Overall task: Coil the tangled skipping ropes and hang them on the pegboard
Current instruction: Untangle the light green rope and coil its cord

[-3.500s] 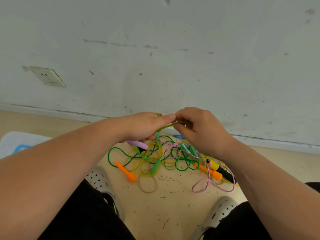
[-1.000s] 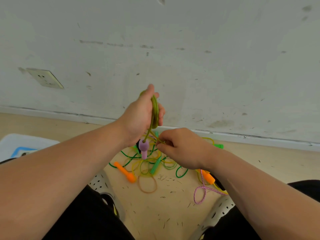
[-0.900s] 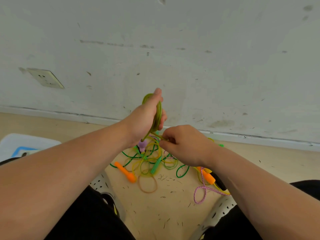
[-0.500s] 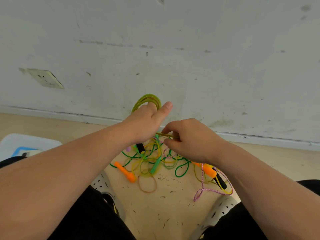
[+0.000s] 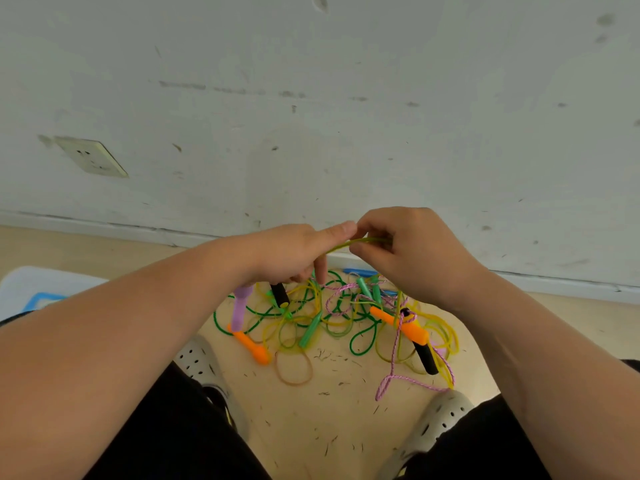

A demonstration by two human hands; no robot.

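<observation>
Skipping ropes (image 5: 329, 317) lie in a tangle on the floor (image 5: 329, 427) by the wall (image 5: 346, 133), between the left shoe (image 5: 197, 358) and the right shoe (image 5: 440, 420). One yellow-green rope (image 5: 349, 242) is lifted out of the tangle and stretched in a short span between the hands. The left hand (image 5: 287, 254) has its fingers curled down round that rope, thumb laid out straight. The right hand (image 5: 415, 258) pinches the strand between thumb and fingertips, just beside the left thumb's tip. Half a second ago the left hand was higher, with loops of the rope standing above it. Now it has dropped and those loops are hidden, while a purple handle (image 5: 240, 306) and a black handle (image 5: 280, 294) show just under it. The right hand has risen and drawn a little to the right, so both hands are level. In the heap, the right orange handle (image 5: 398, 323) and the pink braided cord (image 5: 393, 355) have shifted slightly. The left orange handle (image 5: 249, 344), the green handle (image 5: 310, 329) and the brown rubber band (image 5: 294, 368) lie where they were. A wall socket (image 5: 91, 157) sits at the left. The blue mark (image 5: 45, 301) on the white box (image 5: 34, 282) at the left edge is too blurred to read.
</observation>
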